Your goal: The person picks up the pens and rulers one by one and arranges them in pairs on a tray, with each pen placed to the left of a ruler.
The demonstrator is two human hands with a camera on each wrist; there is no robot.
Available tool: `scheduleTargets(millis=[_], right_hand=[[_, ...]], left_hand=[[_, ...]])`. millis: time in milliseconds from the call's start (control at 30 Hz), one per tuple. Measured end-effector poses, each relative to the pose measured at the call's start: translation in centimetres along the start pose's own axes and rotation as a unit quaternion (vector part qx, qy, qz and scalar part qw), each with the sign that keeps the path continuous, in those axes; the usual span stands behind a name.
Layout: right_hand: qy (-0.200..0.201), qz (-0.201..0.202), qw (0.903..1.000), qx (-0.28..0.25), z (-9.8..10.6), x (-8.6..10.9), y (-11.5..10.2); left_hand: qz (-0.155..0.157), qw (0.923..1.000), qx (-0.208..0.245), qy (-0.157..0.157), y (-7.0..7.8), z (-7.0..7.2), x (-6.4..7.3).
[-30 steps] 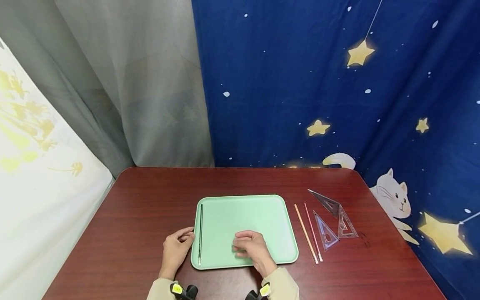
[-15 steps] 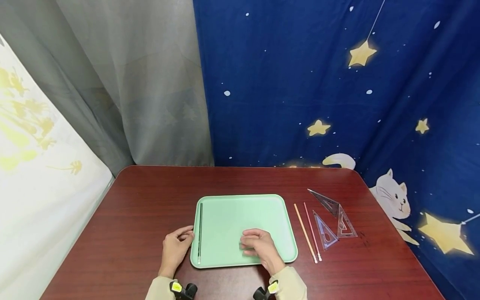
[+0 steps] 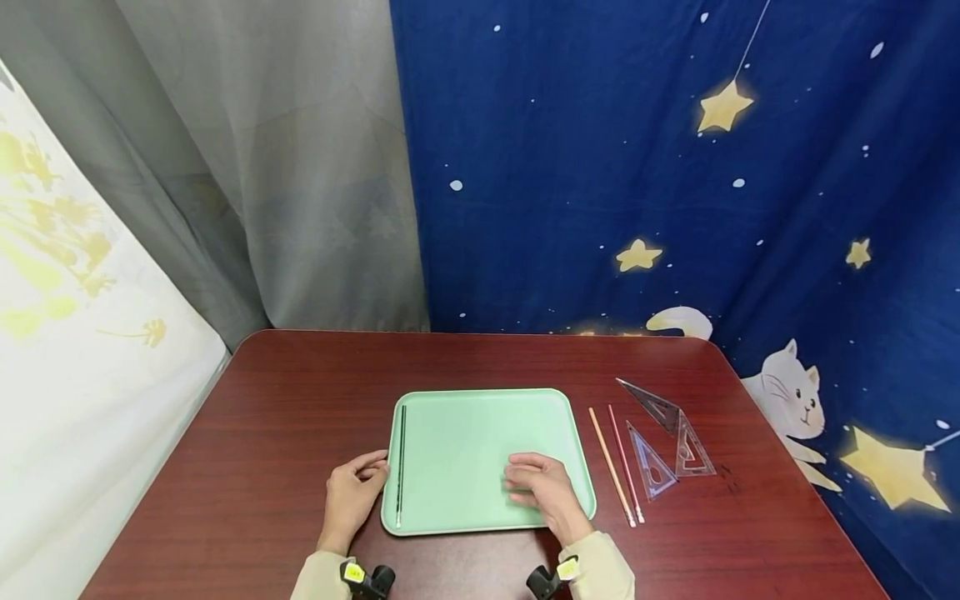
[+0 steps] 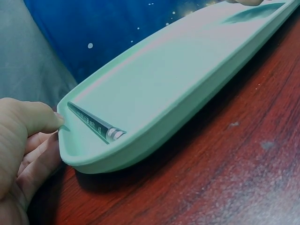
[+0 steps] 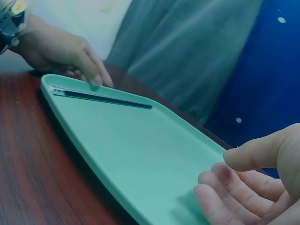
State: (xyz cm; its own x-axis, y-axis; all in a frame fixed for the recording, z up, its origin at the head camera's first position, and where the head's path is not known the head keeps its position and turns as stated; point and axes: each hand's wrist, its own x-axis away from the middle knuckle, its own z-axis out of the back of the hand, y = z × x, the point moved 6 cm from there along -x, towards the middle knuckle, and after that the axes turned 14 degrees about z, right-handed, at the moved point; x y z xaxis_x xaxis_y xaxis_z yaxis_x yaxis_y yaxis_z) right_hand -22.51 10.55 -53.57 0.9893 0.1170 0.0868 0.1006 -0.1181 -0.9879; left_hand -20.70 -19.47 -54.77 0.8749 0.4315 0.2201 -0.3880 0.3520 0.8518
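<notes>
A mint-green tray (image 3: 465, 442) lies on the dark red table. My left hand (image 3: 354, 498) holds the tray's left rim, with the thumb (image 4: 44, 117) at the top of the edge and the other fingers against the outer side. Inside, along that same side, lies a black pencil (image 3: 401, 467); its white-tipped end (image 4: 116, 134) points toward the near edge. Over the right part of the tray hovers my right hand (image 3: 551, 493), fingers loosely bent with nothing between them. Its shadow falls on the tray in the right wrist view.
Right of the tray lie a natural-wood pencil (image 3: 611, 467) and a red pencil (image 3: 626, 462), side by side. Beyond them are a bluish set square (image 3: 651, 462), a clear set square (image 3: 693, 450) and a dark, thin one (image 3: 652, 406). Curtains hang behind the table (image 3: 300, 417).
My right hand has moved to the right above the tray, from near its middle toward its right side. My left hand and the black pencil have stayed in place.
</notes>
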Motion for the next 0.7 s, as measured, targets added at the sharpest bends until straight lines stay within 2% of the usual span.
scheduleTargets(millis=[700], right_hand=[[0.097, 0.004, 0.9951, 0.016, 5.8, -0.1, -1.1]], left_hand=[[-0.004, 1.0, -0.004, 0.003, 0.0, 0.0, -0.2]])
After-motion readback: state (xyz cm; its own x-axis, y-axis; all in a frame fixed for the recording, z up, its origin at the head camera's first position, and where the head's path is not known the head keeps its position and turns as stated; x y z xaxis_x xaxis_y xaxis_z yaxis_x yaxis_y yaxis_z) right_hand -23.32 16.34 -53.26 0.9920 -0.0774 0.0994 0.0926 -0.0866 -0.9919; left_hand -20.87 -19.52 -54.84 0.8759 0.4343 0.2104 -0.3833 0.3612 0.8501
